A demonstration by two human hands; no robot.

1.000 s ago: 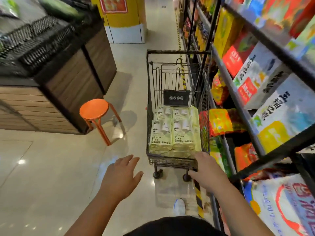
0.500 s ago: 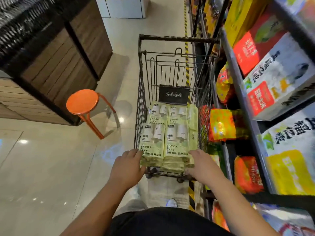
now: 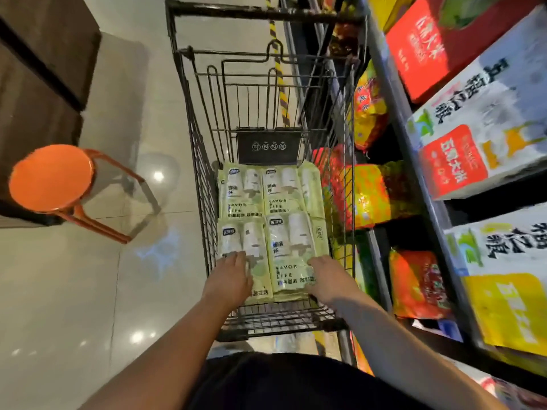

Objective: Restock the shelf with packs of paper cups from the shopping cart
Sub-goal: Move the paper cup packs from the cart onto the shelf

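Glossy beige tile floor (image 3: pixel 74 291), orange stool (image 3: pixel 50 177), wire cart (image 3: pixel 251 13) nr stocked shelf (image 3: pixel 435 208)

1 s ago my L hand (image 3: pixel 229 279) was in mid-air & R hand (image 3: pixel 328 281) by the cart (image 3: pixel 189 84) rim; now they're on the near L pack (image 3: pixel 236 241) & R pack (image 3: pixel 290 247).

Cart (image 3: pixel 251 11) stands open-topped, shelf (image 3: pixel 414 159) crowding its right side
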